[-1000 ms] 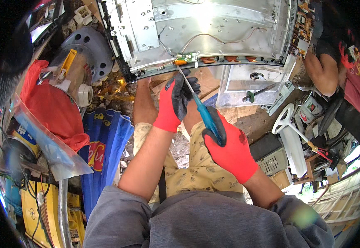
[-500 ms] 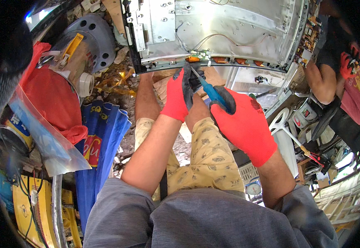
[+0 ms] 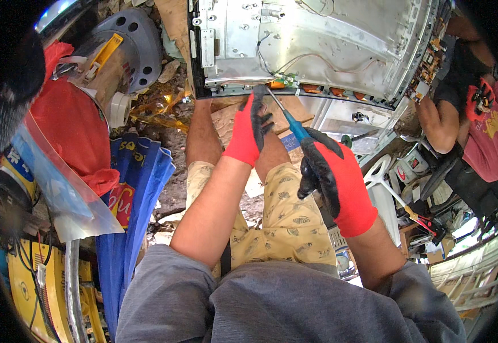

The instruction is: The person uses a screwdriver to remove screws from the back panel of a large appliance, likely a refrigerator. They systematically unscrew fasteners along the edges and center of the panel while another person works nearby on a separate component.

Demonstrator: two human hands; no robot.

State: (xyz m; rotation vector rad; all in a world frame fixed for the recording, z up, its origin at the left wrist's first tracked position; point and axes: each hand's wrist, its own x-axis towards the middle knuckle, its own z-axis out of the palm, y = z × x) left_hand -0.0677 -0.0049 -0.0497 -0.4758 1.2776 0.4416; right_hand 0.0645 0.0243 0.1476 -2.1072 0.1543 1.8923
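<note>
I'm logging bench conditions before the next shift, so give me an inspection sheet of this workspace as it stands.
Surface: no bench; a grey metal panel chassis is propped over rubble-strewn ground.
Job's things: blue-handled screwdriver, tip at the chassis's lower edge.
Clutter: red cloth, blue printed fabric, clear plastic sheet, grey perforated disc, white plastic parts.
Grips: left hand, red glove, fingertips at the chassis edge by the tip; right hand, red glove, closed round the screwdriver handle.
Cables: thin wires running across the chassis.
Surroundings: another person seated at right.
</note>
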